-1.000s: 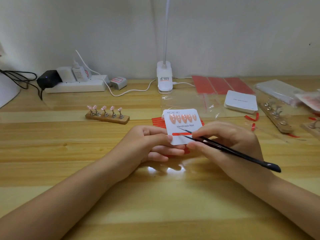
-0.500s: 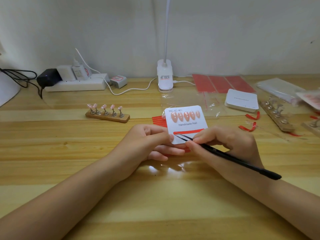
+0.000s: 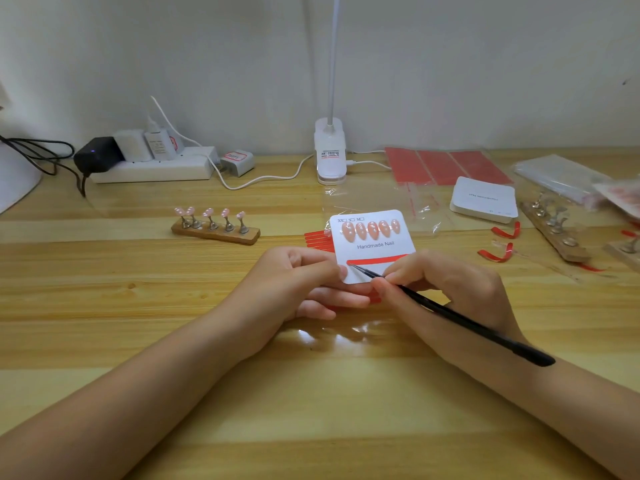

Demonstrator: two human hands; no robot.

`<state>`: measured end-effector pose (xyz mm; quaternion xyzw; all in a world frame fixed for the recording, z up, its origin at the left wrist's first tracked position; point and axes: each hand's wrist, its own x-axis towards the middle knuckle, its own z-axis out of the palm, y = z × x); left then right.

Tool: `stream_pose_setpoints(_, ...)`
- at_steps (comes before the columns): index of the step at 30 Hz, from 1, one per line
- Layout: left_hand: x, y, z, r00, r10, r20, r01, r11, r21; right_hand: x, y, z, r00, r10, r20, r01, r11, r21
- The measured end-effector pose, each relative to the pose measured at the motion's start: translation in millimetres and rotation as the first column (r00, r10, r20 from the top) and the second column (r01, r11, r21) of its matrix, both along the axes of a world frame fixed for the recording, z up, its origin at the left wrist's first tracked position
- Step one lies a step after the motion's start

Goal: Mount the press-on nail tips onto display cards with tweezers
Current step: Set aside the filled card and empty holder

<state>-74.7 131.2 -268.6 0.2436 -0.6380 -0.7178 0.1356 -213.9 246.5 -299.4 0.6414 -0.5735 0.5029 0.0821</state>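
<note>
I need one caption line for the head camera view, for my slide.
Left hand holds a display card with five nail tips; right hand points tweezers at its red strip.

Plain off-white wall (image 3: pixel 450 64) straight ahead of me, no windows in view. Below it a light wooden plank surface (image 3: pixel 104 306) with visible grain and knots, glossy glare patches near the middle. White clip lamp (image 3: pixel 330 150) stands at the back edge, thin neck running up out of frame. White power strip (image 3: pixel 156 168) back left, dark cables trailing off left.

Glossy wood table (image 3: pixel 104 306); matt paper card (image 3: pixel 377 249).
</note>
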Motion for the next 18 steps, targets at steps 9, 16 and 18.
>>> stream_pose_setpoints(9,-1,-1,-1,0.997,0.059,0.041,-0.059,0.998,0.009,-5,-2,-3,0.982,-0.070,0.175,0.079,0.996,-0.042)
stream_pose_setpoints(16,-1,-1,-2,0.994,0.099,0.048,-0.100,0.995,0.027,-10,1,4,0.919,-0.138,0.370,0.141,0.990,0.021)
stream_pose_setpoints(18,-1,-2,-2,0.993,0.109,0.048,-0.111,0.993,0.029,-18,1,9,0.870,-0.151,0.469,0.167,0.986,0.008)
